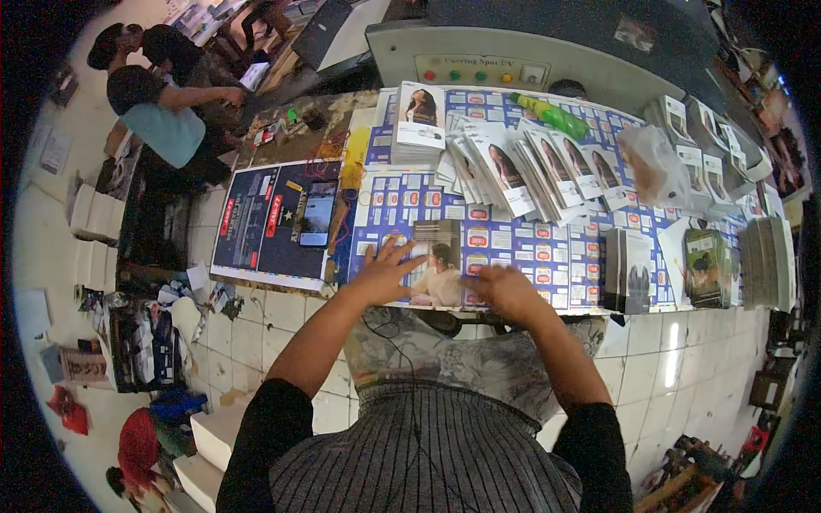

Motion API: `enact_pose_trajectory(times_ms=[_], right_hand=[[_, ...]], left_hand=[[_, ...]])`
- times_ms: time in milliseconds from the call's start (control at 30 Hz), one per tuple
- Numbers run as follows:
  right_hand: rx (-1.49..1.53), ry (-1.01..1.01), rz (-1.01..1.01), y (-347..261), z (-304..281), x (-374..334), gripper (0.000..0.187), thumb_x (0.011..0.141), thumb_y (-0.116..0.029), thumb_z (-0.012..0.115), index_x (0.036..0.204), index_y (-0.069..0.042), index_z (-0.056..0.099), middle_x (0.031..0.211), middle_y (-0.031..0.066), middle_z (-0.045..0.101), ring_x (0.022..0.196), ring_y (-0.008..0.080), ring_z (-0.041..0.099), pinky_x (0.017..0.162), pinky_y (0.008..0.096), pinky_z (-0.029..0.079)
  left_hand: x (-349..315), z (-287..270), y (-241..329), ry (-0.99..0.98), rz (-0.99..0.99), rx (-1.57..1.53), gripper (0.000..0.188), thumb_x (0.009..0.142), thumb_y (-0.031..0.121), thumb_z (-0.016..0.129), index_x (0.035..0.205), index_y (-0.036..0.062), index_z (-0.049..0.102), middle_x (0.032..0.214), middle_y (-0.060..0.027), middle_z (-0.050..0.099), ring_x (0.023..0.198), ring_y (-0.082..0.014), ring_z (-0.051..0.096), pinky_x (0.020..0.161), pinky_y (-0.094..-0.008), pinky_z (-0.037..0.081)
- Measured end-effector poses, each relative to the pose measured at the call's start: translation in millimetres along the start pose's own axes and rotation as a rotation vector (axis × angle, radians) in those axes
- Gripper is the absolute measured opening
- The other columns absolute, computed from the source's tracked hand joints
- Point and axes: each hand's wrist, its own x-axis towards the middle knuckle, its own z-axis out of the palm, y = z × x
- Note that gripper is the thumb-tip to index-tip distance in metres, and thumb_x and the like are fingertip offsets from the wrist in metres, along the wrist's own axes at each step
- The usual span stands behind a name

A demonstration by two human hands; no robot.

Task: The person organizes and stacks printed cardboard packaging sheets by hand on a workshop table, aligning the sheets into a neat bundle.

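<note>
Both hands rest on a printed card sheet (438,272) at the counter's (547,256) near edge. Left hand (385,272), grip released, fingers spread flat on the sheet's left part. Right hand (506,292), blurred, lies at the sheet's three o'clock; grip state cannot be told. Fanned cards (522,171) lie at twelve o'clock, a phone (317,214) at ten.

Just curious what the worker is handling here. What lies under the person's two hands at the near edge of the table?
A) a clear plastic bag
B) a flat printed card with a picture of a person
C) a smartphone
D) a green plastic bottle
B: the left hand and the right hand both rest, fingers spread, on the flat printed picture card; the green plastic bottle lies far back on the table.
</note>
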Motion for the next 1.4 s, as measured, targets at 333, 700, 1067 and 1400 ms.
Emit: enact_pose_trajectory(times_ms=[333, 700, 1067, 1400], right_hand=[[0.278, 0.29, 0.541, 19, 3, -17, 0.053, 0.088, -0.027, 0.07, 0.135, -0.005, 0.057, 0.134, 0.023, 0.056, 0.121, 0.0393, 0.055, 0.102, 0.0482, 0.045], [0.717, 0.327, 0.522, -67, 21, 68, 0.036, 0.088, -0.022, 0.067, 0.119, -0.003, 0.064, 0.109, 0.0258, 0.065, 0.101, 0.045, 0.063, 0.086, 0.047, 0.053], [-0.284, 0.418, 0.716, 58, -45, 100, 0.034, 0.088, -0.026, 0.063, 0.122, -0.019, 0.067, 0.103, 0.0118, 0.063, 0.093, 0.0328, 0.064, 0.075, 0.0475, 0.052], [-0.166, 0.733, 0.973, 78, -79, -42, 0.073, 0.085, -0.044, 0.073, 0.137, 0.002, 0.051, 0.139, 0.0305, 0.051, 0.128, 0.0459, 0.048, 0.107, 0.0502, 0.039]], left_hand=[[-11, 18, -9, 0.126, 0.089, -0.07, 0.073, 0.087, 0.045, 0.07, 0.152, 0.0275, 0.041, 0.166, -0.0025, 0.019, 0.154, -0.0317, 0.003, 0.119, -0.0613, 0.004], [-8, 35, -22, 0.242, 0.104, -0.109, 0.086, 0.086, 0.058, 0.065, 0.155, 0.0184, 0.034, 0.163, -0.0053, 0.028, 0.153, -0.0298, 0.013, 0.121, -0.0551, 0.007], [-6, 29, -12, 0.214, 0.079, -0.099, 0.092, 0.082, 0.068, 0.063, 0.154, 0.016, 0.036, 0.162, -0.0074, 0.028, 0.153, -0.0287, 0.012, 0.12, -0.0562, 0.005], [-12, 32, -14, 0.212, 0.038, -0.103, 0.09, 0.081, 0.063, 0.068, 0.15, 0.012, 0.042, 0.163, -0.0069, 0.027, 0.153, -0.0292, 0.012, 0.12, -0.0575, 0.007]])
